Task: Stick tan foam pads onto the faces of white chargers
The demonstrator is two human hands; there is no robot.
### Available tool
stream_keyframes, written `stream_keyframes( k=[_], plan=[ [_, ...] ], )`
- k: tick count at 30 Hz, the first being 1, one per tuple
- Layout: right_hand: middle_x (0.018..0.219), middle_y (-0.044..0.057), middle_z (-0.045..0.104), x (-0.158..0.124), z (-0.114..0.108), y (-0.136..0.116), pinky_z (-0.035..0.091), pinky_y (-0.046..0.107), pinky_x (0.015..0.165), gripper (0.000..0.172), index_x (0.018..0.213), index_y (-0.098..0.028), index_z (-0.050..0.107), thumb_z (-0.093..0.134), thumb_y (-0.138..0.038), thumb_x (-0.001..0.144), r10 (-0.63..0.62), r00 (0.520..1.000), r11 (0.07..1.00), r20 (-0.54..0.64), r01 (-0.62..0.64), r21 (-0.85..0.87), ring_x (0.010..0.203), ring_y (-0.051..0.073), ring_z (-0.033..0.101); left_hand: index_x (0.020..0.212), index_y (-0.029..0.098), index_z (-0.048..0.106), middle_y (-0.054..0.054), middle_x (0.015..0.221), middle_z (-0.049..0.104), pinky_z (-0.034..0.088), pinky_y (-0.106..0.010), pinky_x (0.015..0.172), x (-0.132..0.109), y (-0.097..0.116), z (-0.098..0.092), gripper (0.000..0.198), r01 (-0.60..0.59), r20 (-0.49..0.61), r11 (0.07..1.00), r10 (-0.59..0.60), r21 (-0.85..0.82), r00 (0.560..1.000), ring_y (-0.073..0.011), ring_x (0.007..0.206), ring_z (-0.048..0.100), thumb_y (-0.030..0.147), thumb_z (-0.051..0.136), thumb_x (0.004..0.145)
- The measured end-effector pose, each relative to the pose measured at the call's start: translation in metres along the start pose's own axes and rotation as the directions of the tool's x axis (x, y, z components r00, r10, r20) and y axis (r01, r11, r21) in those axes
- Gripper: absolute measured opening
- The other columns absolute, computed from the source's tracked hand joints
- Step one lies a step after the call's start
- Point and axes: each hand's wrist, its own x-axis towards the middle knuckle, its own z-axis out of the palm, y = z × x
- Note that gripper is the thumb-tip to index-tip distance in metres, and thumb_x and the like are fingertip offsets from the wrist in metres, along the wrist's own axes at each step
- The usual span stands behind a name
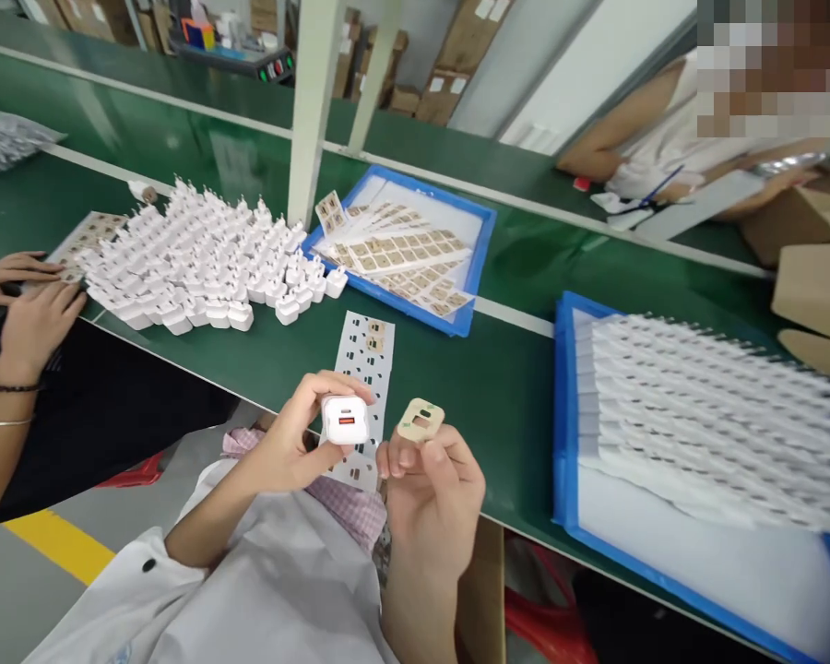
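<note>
Left hand (294, 443) grips charger (357, 432) by sides: likely light, stiff | right hand (437, 493) pinches sticker (409, 426), charger's 3 o'clock: likely flimsy, best edge-held

The left hand (294, 433) is wrapping the sides of the white two-port charger (347, 432), whose far end is facing away, out of sight. Right hand (443, 489): fingertips are covering the lower edge of the tan adhesive sticker (412, 413); its green marks are reading too small. Hand and charger are hiding part of the sticker sheet (380, 387). Rows of chargers (705, 415) are blurring together; their blue tray (563, 415) is running off right and bottom. Cardboard box (816, 286), also being cropped right. Pixel blocks (775, 69) are masking a co-worker's head. Plastic bag (4, 138) and neighbour's forearm (0, 461) are getting cut left. Carton labels (437, 85) are coming out unreadable.
</note>
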Motion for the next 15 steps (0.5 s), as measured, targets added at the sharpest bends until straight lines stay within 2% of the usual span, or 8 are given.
stream_keyframes(
  k=[2,6,9,15],
  plan=[
    [0.058,-0.005,0.051,-0.013,0.009,-0.013,0.041,0.023,0.048,0.032,0.067,-0.023,0.054,0.072,-0.038,0.09,-0.04,0.999,0.999,0.022,0.04,0.007,0.049,0.01,0.047,0.125,0.03,0.044,-0.008,0.12,0.06,0.054,-0.038,0.091,0.001,0.005,0.005,0.032,0.006,0.099,0.998,0.001,-0.07,0.995,-0.0234,0.113,0.061,0.03,0.06,0.097],
    [0.059,-0.004,0.05,-0.031,0.017,-0.018,0.041,0.026,0.05,0.028,0.07,-0.025,0.055,0.067,-0.037,0.093,-0.078,0.996,0.996,0.034,0.08,-0.035,0.053,0.013,0.049,0.122,0.027,0.047,-0.006,0.104,0.057,0.053,-0.037,0.077,0.003,0.008,0.006,0.031,0.013,0.198,0.999,-0.004,-0.045,0.98,-0.0227,0.094,0.058,0.045,0.054,0.097],
    [0.06,-0.003,0.052,-0.039,0.016,-0.01,0.041,0.027,0.051,0.027,0.071,-0.025,0.055,0.065,-0.035,0.094,-0.107,0.994,0.988,0.027,0.109,-0.109,0.055,0.015,0.05,0.124,0.027,0.05,-0.007,0.104,0.057,0.052,-0.039,0.078,0.003,0.013,0.007,0.04,-0.004,0.218,1.0,0.007,-0.011,0.976,-0.0237,0.093,0.057,0.057,0.047,0.098],
    [0.063,-0.003,0.052,-0.048,0.012,0.0,0.037,0.027,0.053,0.02,0.077,-0.025,0.06,0.064,-0.03,0.096,-0.166,0.985,0.968,0.045,0.171,-0.181,0.058,0.014,0.047,0.123,0.026,0.055,-0.007,0.105,0.058,0.051,-0.04,0.08,0.004,0.023,0.008,0.042,0.019,0.214,1.0,-0.018,-0.002,0.977,-0.024,0.093,0.057,0.059,0.041,0.1]
  ],
)
